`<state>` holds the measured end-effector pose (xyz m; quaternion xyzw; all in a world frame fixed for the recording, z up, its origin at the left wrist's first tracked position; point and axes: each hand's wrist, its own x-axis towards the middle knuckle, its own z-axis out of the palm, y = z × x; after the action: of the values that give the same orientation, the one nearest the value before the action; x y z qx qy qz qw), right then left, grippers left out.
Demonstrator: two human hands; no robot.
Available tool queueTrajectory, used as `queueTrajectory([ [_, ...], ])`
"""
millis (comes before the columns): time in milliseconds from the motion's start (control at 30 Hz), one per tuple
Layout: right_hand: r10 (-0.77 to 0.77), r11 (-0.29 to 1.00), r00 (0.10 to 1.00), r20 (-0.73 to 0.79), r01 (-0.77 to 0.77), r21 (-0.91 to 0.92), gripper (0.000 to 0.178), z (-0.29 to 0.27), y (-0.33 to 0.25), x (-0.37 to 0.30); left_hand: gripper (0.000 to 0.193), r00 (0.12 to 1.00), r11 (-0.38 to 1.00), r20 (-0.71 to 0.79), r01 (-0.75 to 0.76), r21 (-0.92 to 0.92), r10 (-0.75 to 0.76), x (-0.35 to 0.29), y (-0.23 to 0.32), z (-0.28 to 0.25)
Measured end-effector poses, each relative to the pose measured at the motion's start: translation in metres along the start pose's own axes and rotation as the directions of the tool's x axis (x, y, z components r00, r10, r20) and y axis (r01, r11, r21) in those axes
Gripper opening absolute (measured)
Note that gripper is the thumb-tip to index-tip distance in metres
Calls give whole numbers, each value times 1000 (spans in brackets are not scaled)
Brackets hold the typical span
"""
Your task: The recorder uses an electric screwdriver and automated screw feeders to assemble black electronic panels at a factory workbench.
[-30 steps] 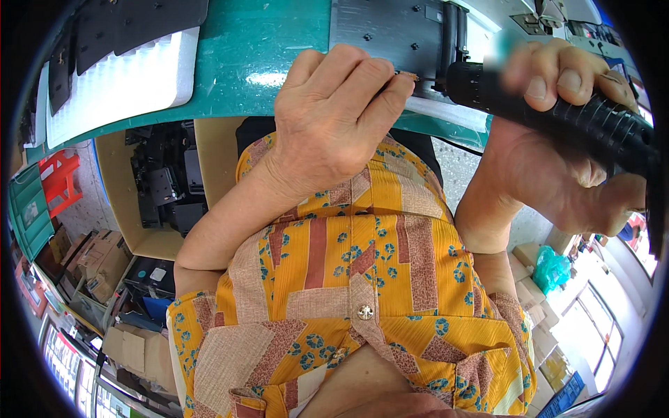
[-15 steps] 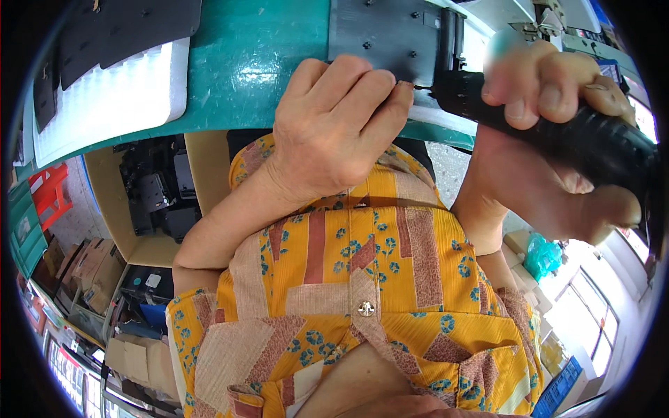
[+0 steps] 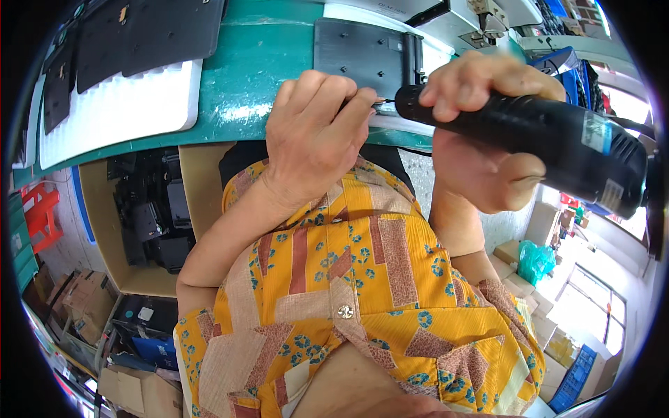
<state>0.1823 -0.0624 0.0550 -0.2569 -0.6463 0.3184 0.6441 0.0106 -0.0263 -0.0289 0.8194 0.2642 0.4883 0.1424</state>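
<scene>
A thick black electric screwdriver is wrapped in my right hand, lying nearly level with its bit pointing left. My left hand is closed in a pinch, fingertips right at the thin bit. Whatever small piece those fingers hold is too small to make out. Just beyond both hands lies a flat black plate with small pegs on it and a rounded bar along its right edge.
The green tabletop carries a white foam tray under black panels at left. A pale machine stands at the back. Below the table's left side, a cardboard box contains black parts. Cartons stand lower left.
The view has shifted, so the plate and the screwdriver sit further left and more of the screwdriver's rear shows. The bit stays at my left fingertips.
</scene>
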Motion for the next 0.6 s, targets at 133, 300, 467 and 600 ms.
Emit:
queueTrajectory([
  [133, 39, 982, 996, -83, -23, 188, 67, -17, 6, -7, 27, 997, 999, 54, 53, -9, -52, -1, -1, 5],
  [300, 35, 999, 991, -126, -31, 34, 67, -30, 5, -7, 26, 985, 993, 129, 120, -20, -116, 5, 1, 5],
  [467, 104, 977, 994, -9, -101, 190, 62, -26, 3, 1, 26, 985, 992, 120, 127, -15, -124, 7, -1, 6],
  [600, 118, 992, 987, -110, -111, 67, 50, -17, 1, -2, 21, 996, 997, 70, 57, -51, -53, 10, -4, 2],
])
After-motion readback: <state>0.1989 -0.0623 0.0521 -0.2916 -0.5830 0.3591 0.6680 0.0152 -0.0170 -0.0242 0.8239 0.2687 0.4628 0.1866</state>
